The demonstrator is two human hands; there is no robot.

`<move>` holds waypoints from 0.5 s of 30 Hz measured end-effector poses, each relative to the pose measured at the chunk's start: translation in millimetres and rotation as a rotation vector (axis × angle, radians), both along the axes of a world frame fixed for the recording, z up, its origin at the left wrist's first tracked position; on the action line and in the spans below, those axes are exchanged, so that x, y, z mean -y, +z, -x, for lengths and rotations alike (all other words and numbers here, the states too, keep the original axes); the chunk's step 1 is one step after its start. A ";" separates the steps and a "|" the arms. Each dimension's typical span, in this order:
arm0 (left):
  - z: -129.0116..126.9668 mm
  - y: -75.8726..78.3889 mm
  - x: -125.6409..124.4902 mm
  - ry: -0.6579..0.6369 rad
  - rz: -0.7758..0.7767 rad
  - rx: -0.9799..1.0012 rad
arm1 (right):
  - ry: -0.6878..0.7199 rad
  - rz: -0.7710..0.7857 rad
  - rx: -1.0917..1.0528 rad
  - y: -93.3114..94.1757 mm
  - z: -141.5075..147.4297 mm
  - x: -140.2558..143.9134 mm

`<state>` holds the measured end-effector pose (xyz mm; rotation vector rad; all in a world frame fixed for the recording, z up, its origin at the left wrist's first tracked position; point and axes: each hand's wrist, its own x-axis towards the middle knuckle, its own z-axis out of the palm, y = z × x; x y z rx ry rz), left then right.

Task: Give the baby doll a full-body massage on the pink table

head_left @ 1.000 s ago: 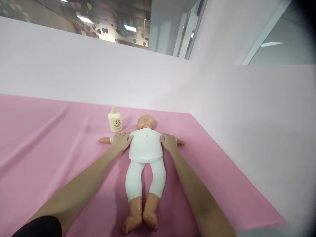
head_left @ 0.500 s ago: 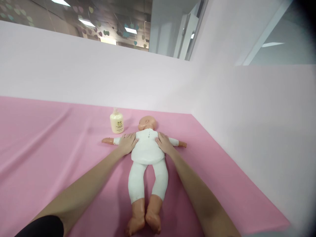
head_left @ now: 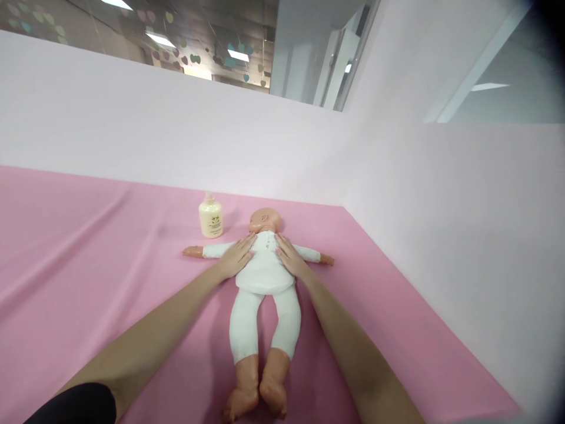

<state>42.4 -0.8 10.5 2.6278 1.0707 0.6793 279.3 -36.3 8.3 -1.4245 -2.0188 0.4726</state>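
Note:
A baby doll (head_left: 266,274) in a white top and white leggings lies on its back, arms spread and head turned to the left. My left hand (head_left: 238,257) rests flat on the left side of its chest, fingers stretched toward the neck. On the other side of the chest lies my right hand (head_left: 289,256), also flat with its fingers extended. Neither hand grips anything. The doll's bare feet point toward me.
A pump bottle (head_left: 211,218) of pale yellow liquid stands beyond the doll's outstretched left-side arm. Pink sheeting (head_left: 110,253) with some creases covers the surface. White walls (head_left: 176,129) close it off at the back and right, with windows above.
Both hands have slid inward from the doll's shoulders and upper arms onto its chest. More of its sleeves now shows. The view has shifted slightly; doll and bottle stay in place.

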 end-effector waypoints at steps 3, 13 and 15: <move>0.7 -2.6 -3.1 0.063 -0.015 -0.031 | -0.021 -0.022 -0.011 -4.4 -5.0 -3.6; 7.3 -2.6 -6.2 0.299 -0.072 -0.152 | -0.128 -0.106 0.155 -2.8 -11.3 -3.5; 9.5 -1.3 -6.1 0.321 -0.084 -0.173 | -0.182 -0.116 0.224 -1.5 -14.4 -2.4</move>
